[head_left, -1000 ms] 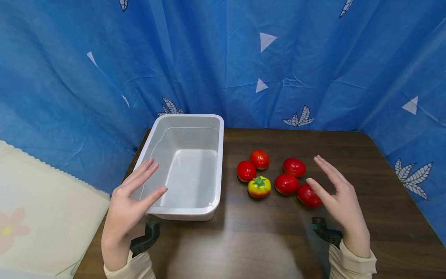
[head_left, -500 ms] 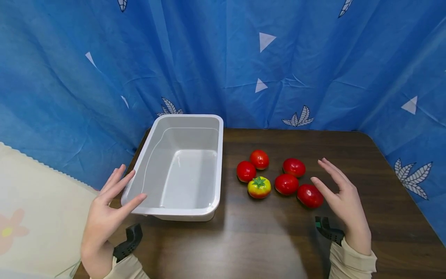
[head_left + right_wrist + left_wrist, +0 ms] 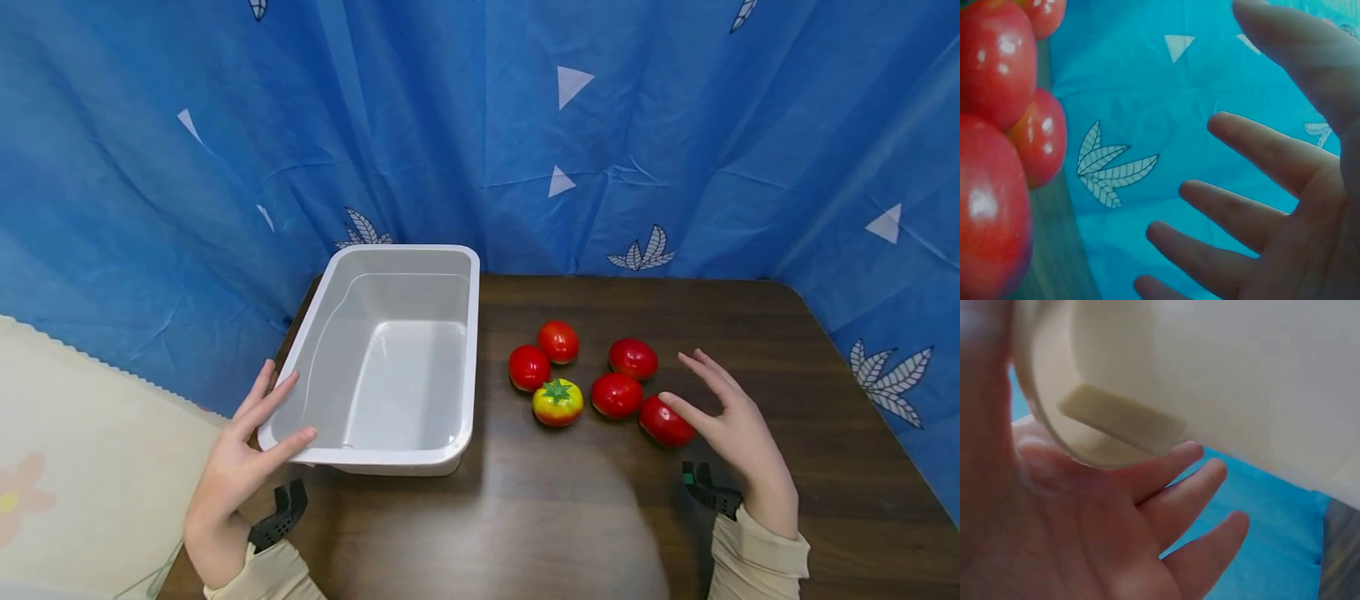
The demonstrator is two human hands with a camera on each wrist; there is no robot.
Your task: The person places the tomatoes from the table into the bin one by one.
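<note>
Your left hand (image 3: 243, 454) rests with straight fingers against the near left corner of the empty white tub (image 3: 465, 350), thumb on its rim, touching but not grasping it. Your right hand (image 3: 731, 429) hovers released, fingers spread, with its thumb at or just beside the nearest red tomato (image 3: 666, 422). All five red tomatoes and the yellow-red tomato (image 3: 557, 402) still lie on the brown counter (image 3: 585, 517) just right of the tub, so no sorting has begun and every piece remains to be moved.
</note>
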